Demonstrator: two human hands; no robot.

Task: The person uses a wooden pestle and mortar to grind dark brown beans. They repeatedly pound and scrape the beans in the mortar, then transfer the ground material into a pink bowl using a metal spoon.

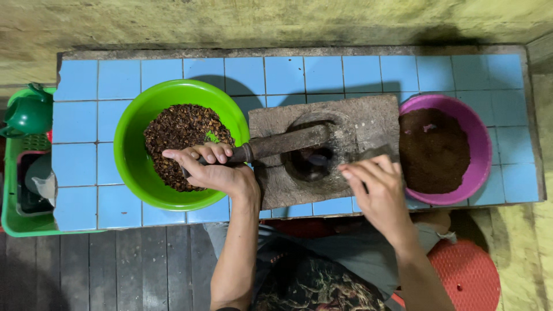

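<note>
Blue-tiled counter (368, 72), wall behind, dark plank floor in front. Centre: heavy stone mortar slab (368, 124) with a dark round hollow (314, 164). Left of slab: green basin (135, 167) holding coarse brown roasted bits (175, 129). Right of slab: purple basin (475, 129) filled with fine dark powder (432, 151). Far left: green rack (11, 222) with a green pitcher (29, 115). Red stool (466, 273) low at right.

Long wooden pestle (288, 142) lying across the slab, head over the hollow, handle reaching out above the green basin.

Best handling, by judgement: firm grip far out on the handle, head kept square over the hollow, free hand clear of the strike path, slab steadied.

Left hand (216, 173): fingers (201, 152) curled tight round the pestle handle. Right hand (377, 190): fingers (360, 173) loosely spread, slightly bent, holding nothing, tips at the slab's near right edge just beside the hollow; contact hard to confirm.
</note>
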